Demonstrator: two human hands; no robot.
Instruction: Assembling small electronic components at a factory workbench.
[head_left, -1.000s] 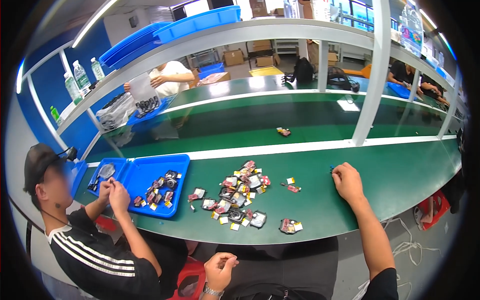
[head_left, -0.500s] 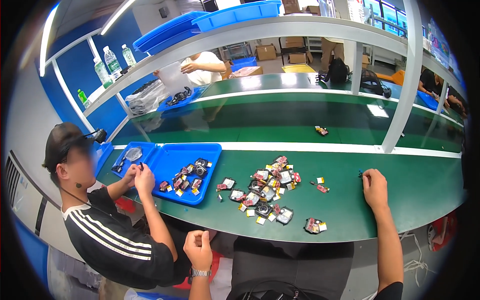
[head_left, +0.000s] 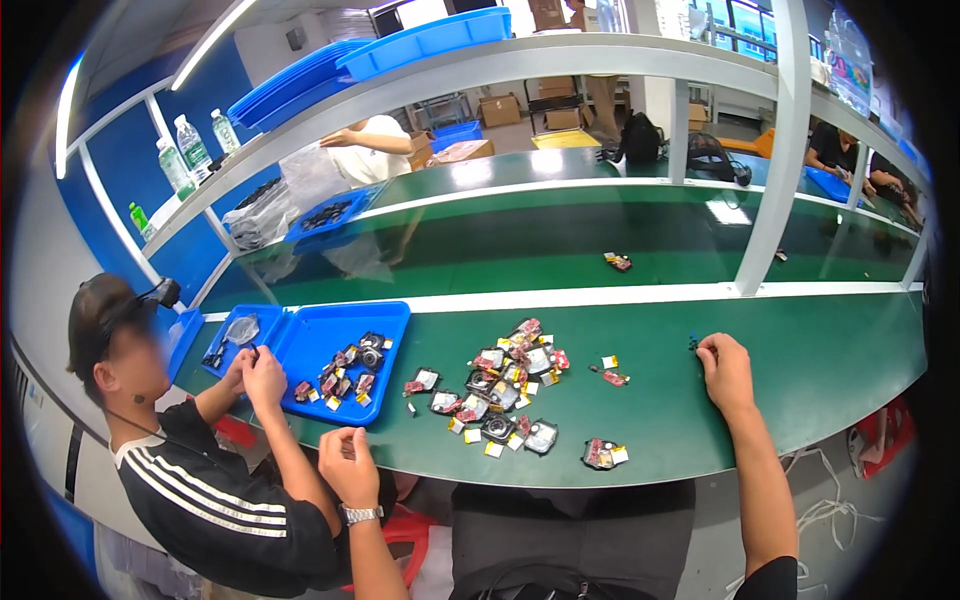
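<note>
My right hand (head_left: 727,370) rests low over the right part of the green table, fingers curled together. Beside its fingertips lie tiny dark-blue pieces (head_left: 693,342); whatever is between the fingers is hidden. Off the table's front edge, my left hand (head_left: 349,467) is raised with curled fingers, their contents out of sight. Between my hands spreads a pile of small opened electronic devices (head_left: 497,385), with black casings, red circuit boards and white-and-yellow battery cells. One opened device (head_left: 604,454) sits apart near the front edge. A small red board with a battery (head_left: 612,375) lies right of the pile.
A blue tray (head_left: 400,345) with more device parts stands left of the pile. Close on my left, a person (head_left: 200,490) handles something small. A white rail (head_left: 560,297) and upright post (head_left: 775,170) run behind the pile. Another device (head_left: 618,261) lies beyond the rail.
The whole view has shifted, so the table and pile appear farther left. Both my hands keep nearly the same pose. Across the table, a person's pale plastic bag has come down.
</note>
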